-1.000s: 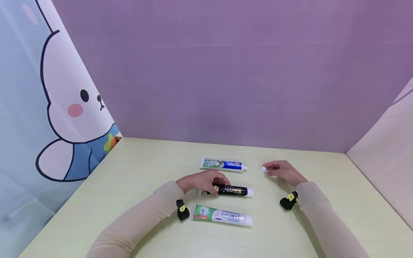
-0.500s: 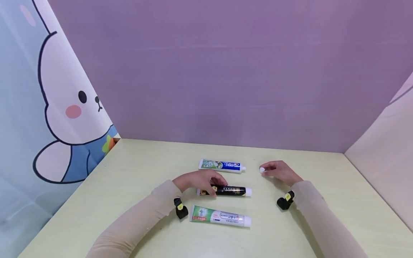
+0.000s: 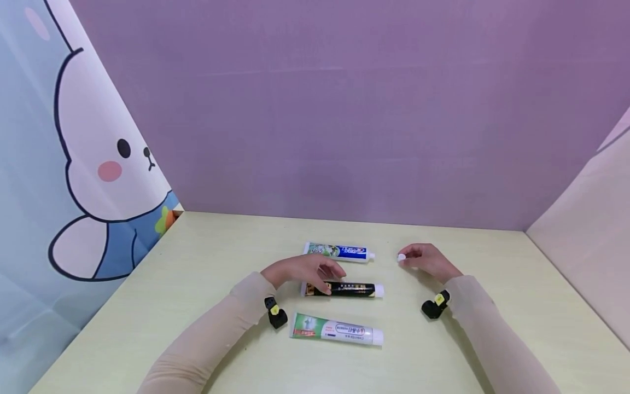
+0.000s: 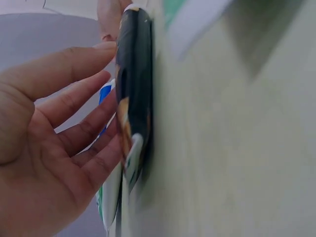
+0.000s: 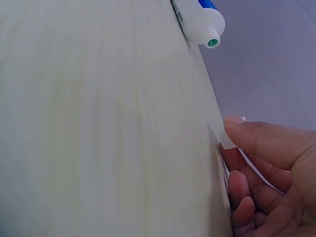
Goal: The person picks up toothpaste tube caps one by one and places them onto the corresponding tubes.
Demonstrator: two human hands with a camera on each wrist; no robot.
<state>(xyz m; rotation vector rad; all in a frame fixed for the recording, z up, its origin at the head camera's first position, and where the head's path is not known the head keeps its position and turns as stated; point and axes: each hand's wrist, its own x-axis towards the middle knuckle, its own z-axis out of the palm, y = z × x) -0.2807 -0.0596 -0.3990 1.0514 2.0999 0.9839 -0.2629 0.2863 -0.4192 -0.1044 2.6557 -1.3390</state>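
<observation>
Three toothpaste tubes lie in a column on the table. My left hand [image 3: 304, 270] is over the left part of the middle, black tube [image 3: 356, 289], its fingers relaxed; in the left wrist view the thumb and fingertips are right beside that tube, and whether they touch it I cannot tell. My right hand [image 3: 432, 261] pinches a small white cap [image 3: 401, 257] between thumb and fingers, low over the table. Left of it lies the far, blue and green tube [image 3: 351, 252]; the right wrist view shows its bare nozzle [image 5: 213, 41]. Nearest is the green and white tube [image 3: 342, 331], with a white cap on.
The pale table [image 3: 236, 241] ends at a purple backdrop [image 3: 315, 120]. A curtain with a cartoon rabbit [image 3: 105, 180] hangs on the left, and a light-coloured sheet [image 3: 585, 213] on the right. Each wrist wears a small black camera.
My left hand has lifted slightly off the black tube, its fingers less closely around it. My right hand still pinches the cap, nearly unmoved. The tubes stay in place.
</observation>
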